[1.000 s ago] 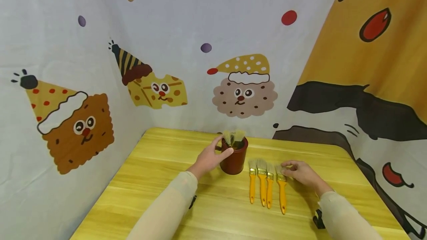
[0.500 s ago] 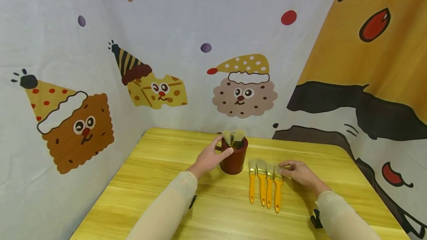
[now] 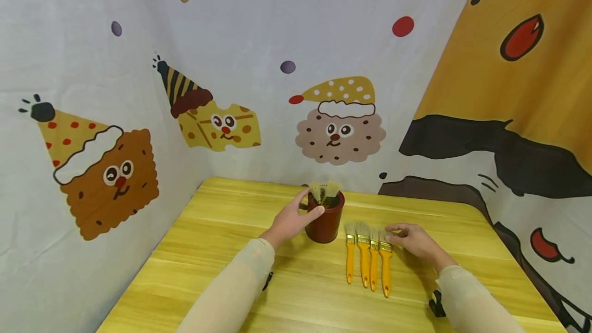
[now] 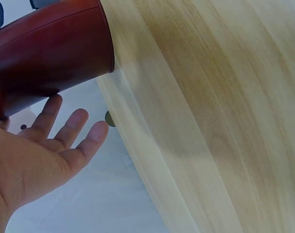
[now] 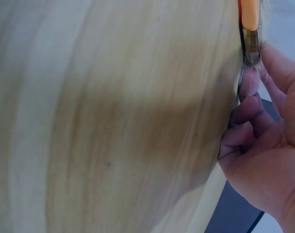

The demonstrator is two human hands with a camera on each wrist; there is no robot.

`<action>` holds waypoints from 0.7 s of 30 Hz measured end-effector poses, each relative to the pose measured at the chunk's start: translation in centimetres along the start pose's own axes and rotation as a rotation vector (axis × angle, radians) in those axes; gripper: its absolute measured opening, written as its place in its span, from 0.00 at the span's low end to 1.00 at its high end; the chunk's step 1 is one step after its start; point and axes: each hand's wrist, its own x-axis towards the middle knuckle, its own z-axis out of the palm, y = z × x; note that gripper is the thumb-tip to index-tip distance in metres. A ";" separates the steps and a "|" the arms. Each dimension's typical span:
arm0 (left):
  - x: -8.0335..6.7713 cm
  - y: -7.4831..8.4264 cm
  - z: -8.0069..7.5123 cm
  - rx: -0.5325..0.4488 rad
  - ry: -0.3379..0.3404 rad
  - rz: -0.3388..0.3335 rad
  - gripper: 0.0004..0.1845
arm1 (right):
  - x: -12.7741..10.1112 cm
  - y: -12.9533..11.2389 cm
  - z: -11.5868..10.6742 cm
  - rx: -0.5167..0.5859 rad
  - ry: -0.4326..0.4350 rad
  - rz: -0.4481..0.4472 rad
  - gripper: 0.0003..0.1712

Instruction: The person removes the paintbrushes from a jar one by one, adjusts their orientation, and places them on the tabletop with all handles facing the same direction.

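A dark red mug [image 3: 322, 225] stands on the table, with paintbrushes [image 3: 330, 189] in it, bristles up. My left hand [image 3: 289, 220] holds the mug by its side, thumb near the front rim and index finger behind. In the left wrist view the other fingers [image 4: 74, 124] spread loosely below the mug. Right of the mug, several orange-handled paintbrushes lie side by side, bristles pointing away. My right hand [image 3: 413, 240] is at the bristle end of the rightmost paintbrush [image 3: 386, 266]; thumb and index finger pinch it there, as the right wrist view shows.
The wood-patterned table [image 3: 208, 271] reaches back to a white cloth [image 3: 259, 24] printed with cartoon snacks. A yellow and black printed part of the cloth [image 3: 462, 132] hangs at the right. Small black items show beside both sleeves.
The rightmost paintbrush has slid left with my right hand and now lies close beside the others. My left hand has stayed at the mug. The head view has shifted slightly.
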 end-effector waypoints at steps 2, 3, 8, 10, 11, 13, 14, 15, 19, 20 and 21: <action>0.0 0.0 0.0 0.000 0.002 0.003 0.39 | -0.1 0.0 -0.1 0.010 -0.005 0.001 0.30; 0.0 0.1 0.0 0.000 0.005 0.003 0.38 | -0.1 -0.1 -0.1 0.012 -0.009 0.002 0.31; 0.1 0.0 0.1 0.001 0.002 0.006 0.39 | -0.4 -0.1 -0.7 0.015 -0.023 0.026 0.34; 0.1 0.0 0.1 0.001 0.001 0.009 0.39 | -0.4 -0.2 -1.0 0.020 -0.025 0.032 0.35; 0.1 0.0 0.1 0.001 0.001 0.010 0.39 | -0.4 -0.2 -1.2 0.025 -0.027 0.030 0.36; 0.1 0.0 0.1 0.006 0.003 0.010 0.39 | -0.4 -0.4 -1.7 0.016 -0.014 0.028 0.37; 0.1 0.0 0.1 0.003 0.005 0.010 0.39 | -0.3 -0.5 -2.0 0.015 -0.003 0.031 0.38; 0.1 0.0 0.1 0.004 0.006 0.009 0.39 | -0.2 -0.7 -2.3 0.013 0.001 0.025 0.39; 0.1 0.0 0.1 0.002 0.005 0.005 0.39 | 0.5 -1.8 -3.8 0.023 0.026 0.010 0.41; 0.1 0.0 0.1 0.001 0.003 0.007 0.38 | 0.7 -2.1 -4.2 0.032 0.035 0.009 0.40; 0.2 0.0 0.1 0.004 0.004 0.005 0.39 | 0.9 -2.5 -4.5 0.039 0.036 -0.002 0.40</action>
